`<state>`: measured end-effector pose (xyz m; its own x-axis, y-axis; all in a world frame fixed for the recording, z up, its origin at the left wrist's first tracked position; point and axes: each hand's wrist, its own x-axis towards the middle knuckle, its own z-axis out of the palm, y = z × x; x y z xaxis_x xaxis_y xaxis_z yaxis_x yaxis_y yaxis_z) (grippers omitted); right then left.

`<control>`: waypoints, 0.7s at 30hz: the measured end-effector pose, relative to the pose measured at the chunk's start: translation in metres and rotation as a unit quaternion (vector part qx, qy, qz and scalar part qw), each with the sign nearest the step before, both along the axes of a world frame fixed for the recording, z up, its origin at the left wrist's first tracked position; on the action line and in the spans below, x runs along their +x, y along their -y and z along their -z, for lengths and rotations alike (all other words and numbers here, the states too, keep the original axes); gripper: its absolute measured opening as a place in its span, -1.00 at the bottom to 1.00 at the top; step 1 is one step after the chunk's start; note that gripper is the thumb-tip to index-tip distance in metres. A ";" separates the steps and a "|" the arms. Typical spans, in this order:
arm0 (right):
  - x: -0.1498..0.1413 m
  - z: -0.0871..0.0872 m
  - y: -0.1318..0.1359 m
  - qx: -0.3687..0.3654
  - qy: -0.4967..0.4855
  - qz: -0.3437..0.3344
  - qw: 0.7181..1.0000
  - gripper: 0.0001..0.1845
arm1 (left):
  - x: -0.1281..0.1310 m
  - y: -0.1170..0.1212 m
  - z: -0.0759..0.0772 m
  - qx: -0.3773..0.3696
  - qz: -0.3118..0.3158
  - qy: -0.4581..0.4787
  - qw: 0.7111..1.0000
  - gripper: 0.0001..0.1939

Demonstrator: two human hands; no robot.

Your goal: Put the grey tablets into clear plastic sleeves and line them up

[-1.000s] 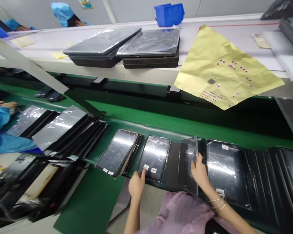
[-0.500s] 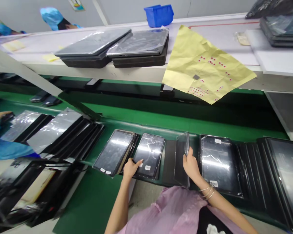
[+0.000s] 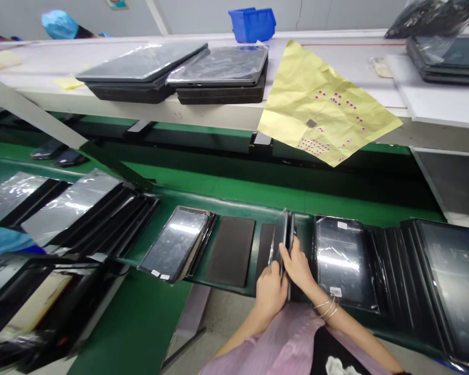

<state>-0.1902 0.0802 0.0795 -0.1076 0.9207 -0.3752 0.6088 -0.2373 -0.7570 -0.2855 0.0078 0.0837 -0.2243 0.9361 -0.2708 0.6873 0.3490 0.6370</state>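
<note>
Tablets [image 3: 280,233], two held upright, one left hand [image 3: 269,290], one right hand [image 3: 298,266]

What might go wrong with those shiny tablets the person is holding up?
The upright tablets look glossy, so they might slip from the left hand or right hand. They are held on edge, close together, so they could knock or rub. The tablet stack has layers that don't line up, so a bump might make it slide.

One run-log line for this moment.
left hand, right hand: together holding upright tablets | dark pad: flat, left of hands | labelled tablet: right of hands
</note>
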 end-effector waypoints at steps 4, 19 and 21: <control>0.011 0.009 -0.005 -0.016 -0.045 0.057 0.997 -0.39 | -0.012 0.002 0.008 0.027 0.081 0.167 0.982 -0.74; 0.101 -0.114 0.035 0.106 -0.442 0.195 0.869 -0.39 | -0.031 -0.017 -0.134 0.307 0.123 0.218 0.918 -0.28; 0.110 -0.121 0.045 0.146 -0.443 0.203 0.861 -0.40 | -0.028 -0.010 -0.151 0.381 0.185 0.181 0.888 -0.31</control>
